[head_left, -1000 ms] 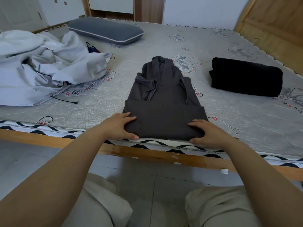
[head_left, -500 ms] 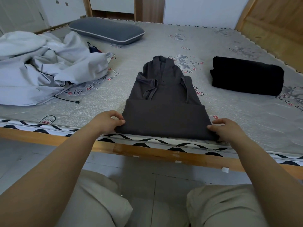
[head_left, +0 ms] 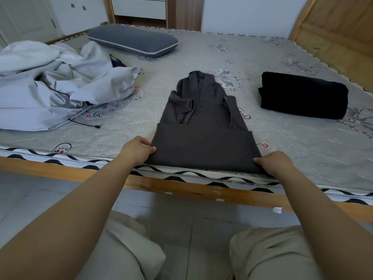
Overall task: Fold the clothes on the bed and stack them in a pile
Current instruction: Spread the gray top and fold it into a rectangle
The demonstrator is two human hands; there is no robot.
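The grey garment (head_left: pixel 201 126) is laid at centre frame on the bed (head_left: pixel 292 142), its near hem folded up and pinched at the corners by the left hand (head_left: pixel 136 151) and right hand (head_left: pixel 275 162), whose fingertips are hidden under the cloth. A folded black garment (head_left: pixel 302 94) is seen at right. At upper left a pale heap (head_left: pixel 52 83) is cut off by the frame edge, and its separate pieces cannot be told apart.
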